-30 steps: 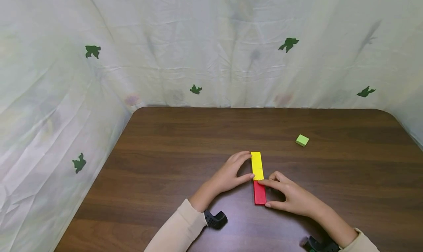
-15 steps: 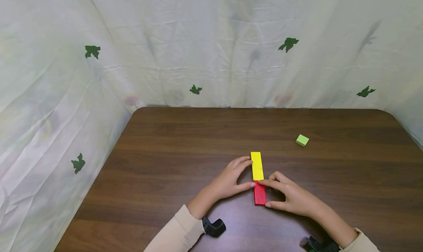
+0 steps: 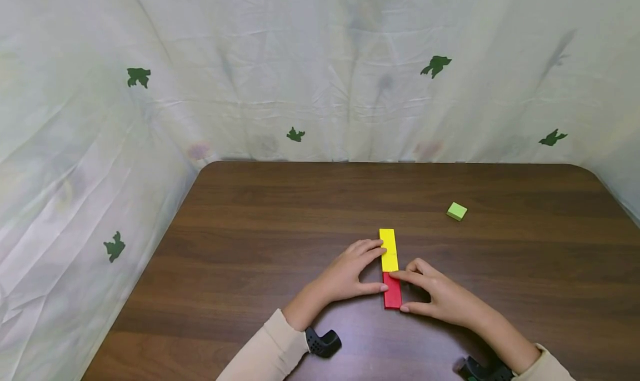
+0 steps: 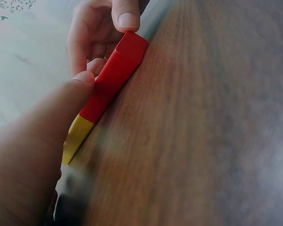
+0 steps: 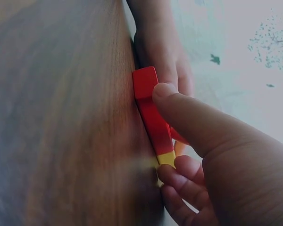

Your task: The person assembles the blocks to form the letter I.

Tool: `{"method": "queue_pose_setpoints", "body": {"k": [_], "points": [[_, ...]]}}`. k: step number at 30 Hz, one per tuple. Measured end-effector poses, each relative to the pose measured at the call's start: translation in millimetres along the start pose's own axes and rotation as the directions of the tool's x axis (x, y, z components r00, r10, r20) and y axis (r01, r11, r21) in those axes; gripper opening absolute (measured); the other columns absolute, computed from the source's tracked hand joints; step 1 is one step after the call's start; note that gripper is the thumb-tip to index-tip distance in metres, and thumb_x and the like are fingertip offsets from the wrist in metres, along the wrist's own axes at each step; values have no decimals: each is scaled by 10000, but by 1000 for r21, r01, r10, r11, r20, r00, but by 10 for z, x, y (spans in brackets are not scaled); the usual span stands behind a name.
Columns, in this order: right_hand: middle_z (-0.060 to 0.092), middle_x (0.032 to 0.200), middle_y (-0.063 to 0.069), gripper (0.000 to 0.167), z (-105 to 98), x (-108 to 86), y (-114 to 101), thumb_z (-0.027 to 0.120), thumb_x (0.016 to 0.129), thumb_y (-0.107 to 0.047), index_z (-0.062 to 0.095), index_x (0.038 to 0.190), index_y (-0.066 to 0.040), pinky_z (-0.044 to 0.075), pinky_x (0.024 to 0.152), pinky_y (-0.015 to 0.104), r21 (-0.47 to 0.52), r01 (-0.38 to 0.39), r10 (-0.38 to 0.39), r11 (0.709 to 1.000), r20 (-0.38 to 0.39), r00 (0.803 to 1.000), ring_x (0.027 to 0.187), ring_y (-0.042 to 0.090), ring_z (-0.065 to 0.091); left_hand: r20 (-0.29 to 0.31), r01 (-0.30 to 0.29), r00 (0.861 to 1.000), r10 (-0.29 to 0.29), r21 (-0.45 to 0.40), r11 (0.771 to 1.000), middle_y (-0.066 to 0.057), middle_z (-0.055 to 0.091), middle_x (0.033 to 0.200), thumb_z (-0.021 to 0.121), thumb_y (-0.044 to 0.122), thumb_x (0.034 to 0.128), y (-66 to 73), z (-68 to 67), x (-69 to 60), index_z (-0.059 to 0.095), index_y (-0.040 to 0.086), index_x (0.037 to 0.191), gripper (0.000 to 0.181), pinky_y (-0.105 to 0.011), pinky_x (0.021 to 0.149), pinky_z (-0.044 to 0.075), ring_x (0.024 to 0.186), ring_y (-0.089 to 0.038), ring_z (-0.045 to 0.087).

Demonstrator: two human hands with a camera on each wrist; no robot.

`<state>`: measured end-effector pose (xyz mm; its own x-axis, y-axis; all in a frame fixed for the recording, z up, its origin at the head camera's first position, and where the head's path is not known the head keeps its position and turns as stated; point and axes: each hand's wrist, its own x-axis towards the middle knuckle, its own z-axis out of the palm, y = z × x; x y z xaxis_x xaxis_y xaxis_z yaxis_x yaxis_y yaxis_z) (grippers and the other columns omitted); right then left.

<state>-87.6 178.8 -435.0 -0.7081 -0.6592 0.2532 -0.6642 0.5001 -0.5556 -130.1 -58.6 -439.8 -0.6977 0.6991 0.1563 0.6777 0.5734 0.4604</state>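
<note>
A yellow wooden block [image 3: 389, 250] and a red wooden block [image 3: 392, 295] lie end to end in one line on the table, the yellow one farther away. At their left side is my left hand [image 3: 342, 272]: its fingertips touch the yellow block and its thumb touches the red one. My right hand [image 3: 442, 297] holds the red block, index fingertip over its far end by the joint and thumb at its near right corner. In the right wrist view the near end of the red block [image 5: 145, 82] shows beside this thumb; fingers partly hide the yellow block [image 5: 167, 158].
A small light green block [image 3: 457, 211] lies farther back, to the right of the line. The brown wooden table [image 3: 260, 203] ends at a pale curtain [image 3: 320, 70] with dark green leaf shapes. Black wrist cameras sit on both wrists.
My left hand has slid toward me along the blocks, its thumb passing from the yellow block to the red one. The right hand and the blocks have stayed in place.
</note>
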Motion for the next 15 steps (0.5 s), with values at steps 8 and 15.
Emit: {"method": "queue_pose_setpoints", "body": {"k": [8, 15], "points": [[432, 1045, -94, 560, -7, 4, -20, 671, 780, -402, 516, 1265, -168, 437, 751, 227, 7, -33, 33, 999, 10, 999, 920, 52, 453, -1, 2, 1000, -2, 1, 1000, -1, 331, 1398, 588, 528, 793, -6, 4, 4, 415, 154, 1344, 688, -373, 1019, 264, 1284, -204, 264], [490, 1133, -66, 589, -63, 23, -31, 684, 782, -353, 475, 1281, -118, 456, 831, 324, 18, -78, 78, 997, -44, 996, 1011, 85, 500, -4, -4, 1000, 4, -3, 1000, 2, 339, 1393, 593, 524, 791, -13, 10, 8, 431, 147, 1331, 678, -362, 1016, 270, 1274, -190, 278]]}}
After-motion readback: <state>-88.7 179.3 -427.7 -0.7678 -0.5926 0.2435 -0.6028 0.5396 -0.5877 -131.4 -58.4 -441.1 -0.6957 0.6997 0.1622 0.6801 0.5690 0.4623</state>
